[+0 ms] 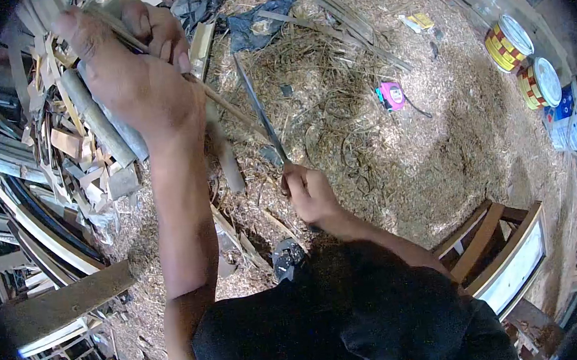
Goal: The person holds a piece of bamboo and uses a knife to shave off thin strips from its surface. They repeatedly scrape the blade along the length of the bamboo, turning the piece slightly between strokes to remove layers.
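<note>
My left hand (pixel 146 79), raised at the upper left, is wrapped round a thin wooden stick (pixel 231 109). The stick slants down to the right from the fist, its lower end close to the blade. Lower and nearer the middle, my right hand (pixel 312 195) grips a machete (pixel 256 104) by its handle, which the fingers mostly hide. Its long, narrow blade points up and away, crossing in front of the littered ground in this view.
Shavings cover the ground (pixel 450 145). Wood offcuts (pixel 69 141) pile up at left, beside a thick plank (pixel 73 302). A pink tape measure (pixel 391 95) lies right of centre. Patterned buckets (pixel 506 44) line the right edge, above a wooden frame (pixel 496 244). Black plastic (pixel 258 32) lies ahead.
</note>
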`<state>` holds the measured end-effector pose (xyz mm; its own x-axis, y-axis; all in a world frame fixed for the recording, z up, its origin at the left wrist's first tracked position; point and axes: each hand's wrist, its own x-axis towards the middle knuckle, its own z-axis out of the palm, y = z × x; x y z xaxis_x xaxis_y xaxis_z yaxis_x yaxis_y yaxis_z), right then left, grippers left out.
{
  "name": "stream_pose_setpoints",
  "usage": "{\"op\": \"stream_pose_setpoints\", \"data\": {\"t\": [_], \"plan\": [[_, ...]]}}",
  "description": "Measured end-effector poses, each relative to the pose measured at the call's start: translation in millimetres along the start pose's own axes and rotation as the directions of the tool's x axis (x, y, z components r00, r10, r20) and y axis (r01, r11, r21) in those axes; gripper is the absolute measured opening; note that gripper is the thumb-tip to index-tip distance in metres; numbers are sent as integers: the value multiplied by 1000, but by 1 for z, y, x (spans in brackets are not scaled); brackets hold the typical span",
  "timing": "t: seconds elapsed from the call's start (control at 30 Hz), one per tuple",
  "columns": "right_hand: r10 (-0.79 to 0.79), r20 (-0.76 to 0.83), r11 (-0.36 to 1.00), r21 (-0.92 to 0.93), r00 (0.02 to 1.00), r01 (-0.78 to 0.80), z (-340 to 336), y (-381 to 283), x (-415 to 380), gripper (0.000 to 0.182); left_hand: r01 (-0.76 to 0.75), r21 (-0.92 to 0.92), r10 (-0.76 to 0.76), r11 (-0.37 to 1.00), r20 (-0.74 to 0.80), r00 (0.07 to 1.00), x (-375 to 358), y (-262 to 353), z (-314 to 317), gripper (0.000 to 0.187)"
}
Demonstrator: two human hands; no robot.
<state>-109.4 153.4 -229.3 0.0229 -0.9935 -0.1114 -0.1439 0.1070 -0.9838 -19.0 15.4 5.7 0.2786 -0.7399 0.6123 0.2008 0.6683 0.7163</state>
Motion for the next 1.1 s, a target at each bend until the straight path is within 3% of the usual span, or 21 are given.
{"op": "stream_pose_setpoints", "data": {"t": [0.03, 0.1, 0.13, 0.17, 0.23, 0.3, 0.33, 0.37, 0.4, 0.5, 0.53, 0.57, 0.63, 0.67, 0.77, 0.83, 0.87, 0.93, 1.07, 1.1], "plan": [[2, -2, 1000, 2, 1000, -2, 0, 6, 1, 37, 3, 0, -3, 1000, 3, 1000, -1, 0, 3, 51], [173, 69, 974, -157, 982, -161, -3, 33, 7, 39, 8, 12, -7, 1000, -74, 997, -1, 3, 9, 52], [23, -5, 973, -231, 1000, -24, -1, 46, 11, 42, 2, 6, -2, 1000, -75, 997, -1, 3, 7, 52], [15, -4, 972, -236, 1000, -16, -3, 59, 13, 42, 14, -21, -14, 1000, 5, 1000, -3, 0, 1, 52], [370, 124, 904, -277, 921, -326, -8, 37, 18, 41, 36, -41, -32, 999, 88, 996, -5, -1, -1, 51], [333, 45, 921, -231, 942, -315, -3, 41, 15, 42, -13, -25, 15, 1000, 103, 995, -4, -1, 3, 50], [11, 25, 986, -165, 1000, -7, -2, 43, 9, 43, -8, -23, 10, 1000, 100, 995, -2, -1, 3, 50], [-300, -17, 949, -105, 954, 297, 1, 46, 0, 45, -23, -1, 23, 1000, 53, 998, 0, -1, 3, 50], [-292, -20, 952, -103, 956, 288, 2, 49, -4, 45, -44, 16, 43, 999, 10, 999, 1, -2, 3, 50], [72, 44, 986, -155, 996, -64, 2, 65, -1, 48, -34, 4, 34, 999, -13, 999, 2, -2, 3, 49], [159, 79, 967, -212, 984, -139, 2, 98, -2, 50, -41, 3, 41, 999, -16, 999, 3, -2, 1, 49], [153, 79, 968, -214, 985, -133, 3, 106, 2, 50, -36, -22, 36, 999, 3, 999, 3, -2, -2, 49], [293, 25, 945, -158, 956, -286, 7, 99, 6, 50, -22, -47, 23, 999, 25, 999, 3, -4, -2, 50], [199, -4, 950, -246, 980, -194, 2, 88, 3, 52, -18, -14, 18, 1000, 13, 1000, 1, -3, 1, 51], [80, 0, 983, -167, 997, -79, -6, 42, -10, 53, 15, 2, -15, 1000, -42, 999, 8, -9, -5, 54], [113, -56, 985, -123, 992, -119, -4, 42, -17, 55, 59, -11, -59, 998, 44, 997, 16, -11, -13, 55], [191, -13, 964, -186, 981, -190, -4, 58, -18, 53, 59, -12, -58, 998, 45, 997, 18, -12, -12, 55], [265, 22, 933, -257, 964, -250, -2, 88, -19, 53, 45, 49, -40, 998, -92, 995, 21, -15, -11, 53], [364, 11, 898, -267, 931, -348, 2, 102, -25, 55, 96, 21, -94, 995, -70, 993, 30, -18, -23, 50], [384, 26, 897, -247, 923, -366, -1, 93, -17, 55, 39, 29, -37, 999, -84, 996, 38, -24, -28, 49]]}}
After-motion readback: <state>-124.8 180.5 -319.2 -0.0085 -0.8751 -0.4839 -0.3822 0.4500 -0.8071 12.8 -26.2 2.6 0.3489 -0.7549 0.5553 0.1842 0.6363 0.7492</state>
